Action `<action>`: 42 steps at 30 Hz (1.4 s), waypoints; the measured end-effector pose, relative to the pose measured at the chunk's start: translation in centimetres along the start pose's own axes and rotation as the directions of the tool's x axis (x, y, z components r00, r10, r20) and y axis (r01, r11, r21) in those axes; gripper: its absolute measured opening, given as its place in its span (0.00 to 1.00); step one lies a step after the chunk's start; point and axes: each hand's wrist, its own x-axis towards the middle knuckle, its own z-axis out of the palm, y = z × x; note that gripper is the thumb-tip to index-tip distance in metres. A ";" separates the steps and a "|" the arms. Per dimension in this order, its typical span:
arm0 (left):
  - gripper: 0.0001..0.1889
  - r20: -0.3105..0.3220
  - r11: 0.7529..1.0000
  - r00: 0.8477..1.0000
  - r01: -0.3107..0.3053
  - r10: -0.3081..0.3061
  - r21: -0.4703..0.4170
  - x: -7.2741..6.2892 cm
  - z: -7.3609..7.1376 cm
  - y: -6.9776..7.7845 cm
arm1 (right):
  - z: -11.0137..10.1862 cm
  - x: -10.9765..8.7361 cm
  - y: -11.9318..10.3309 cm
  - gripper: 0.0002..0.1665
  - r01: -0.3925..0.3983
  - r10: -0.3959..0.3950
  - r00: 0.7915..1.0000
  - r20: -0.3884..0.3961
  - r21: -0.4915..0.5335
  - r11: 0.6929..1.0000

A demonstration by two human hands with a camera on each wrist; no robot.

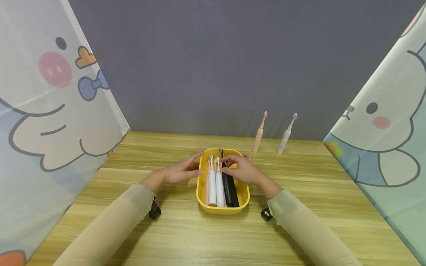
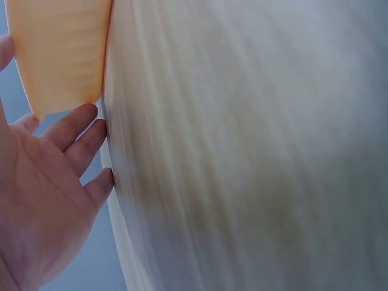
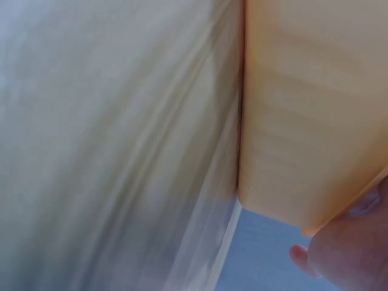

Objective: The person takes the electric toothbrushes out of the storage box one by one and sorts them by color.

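Note:
A yellow bin (image 1: 223,210) holds several electric toothbrushes lying lengthwise, heads toward the far end. From left these are a pink toothbrush (image 1: 207,190), a white toothbrush (image 1: 212,186), a second white toothbrush (image 1: 219,190) and black ones (image 1: 230,192). At the bin's left side is my left hand (image 1: 178,171), its thumb by the rim and fingers extended along the outer wall. My right hand (image 1: 242,169) reaches over the right rim, thumb and index fingertips beside the second white toothbrush's neck; I cannot tell whether they pinch it. Both wrist views show the bin's outer wall (image 2: 60,54) (image 3: 303,121).
Behind the bin to the right, a pink toothbrush (image 1: 258,136) and a white toothbrush (image 1: 285,138) stand upright on the wooden table (image 1: 206,240). A grey panel (image 1: 206,66) closes off the back, with cartoon-printed cloths (image 1: 66,122) at both sides.

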 end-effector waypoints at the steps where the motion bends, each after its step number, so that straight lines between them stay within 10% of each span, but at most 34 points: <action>1: 0.47 0.000 1.000 1.000 -0.002 0.002 0.000 0.0 0.0 0.0 | 0.0 0.0 0.0 0.23 -0.002 0.002 1.000 -0.010 0.006 1.000; 23: 0.47 -0.003 1.000 1.000 0.002 -0.002 -0.004 0.1 0.1 -0.2 | -0.9 -0.8 0.0 0.27 0.090 -0.055 0.987 -0.154 0.227 0.970; 34: 0.47 -0.005 1.000 1.000 0.006 -0.006 0.005 0.1 0.1 -0.1 | -1.0 -1.0 -0.2 0.37 0.134 -0.061 0.985 -0.162 0.490 0.861; 42: 0.46 -0.007 1.000 1.000 0.005 -0.005 0.004 0.1 0.2 -0.1 | -1.2 -1.2 -0.5 0.34 0.060 0.012 0.990 -0.137 0.512 0.857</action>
